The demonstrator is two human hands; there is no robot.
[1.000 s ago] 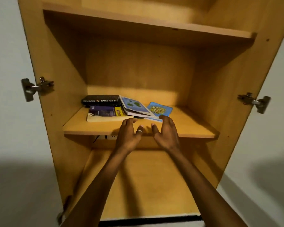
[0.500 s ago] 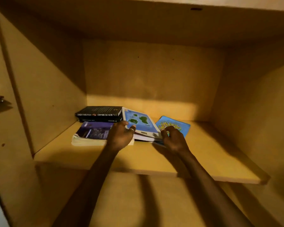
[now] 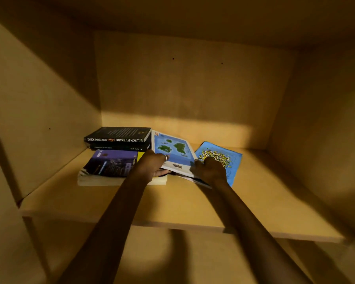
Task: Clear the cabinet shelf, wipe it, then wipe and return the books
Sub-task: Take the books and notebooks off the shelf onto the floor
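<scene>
The wooden cabinet (image 3: 193,83) holds one shelf (image 3: 193,210) with books at its back left; a thick purple book (image 3: 109,167) lies nearest the front, two black books (image 3: 119,138) stacked behind it, a map book (image 3: 172,150) tilted beside them, a blue booklet (image 3: 223,158) flat to the right; the left hand (image 3: 152,167) grips the map book's near left edge, fingers curled around it; the right hand (image 3: 208,171) grips its near right corner, resting partly on the blue booklet.

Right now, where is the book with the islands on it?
The island book lies mid-shelf between the black books and the blue booklet, with both hands at its near edge.
</scene>
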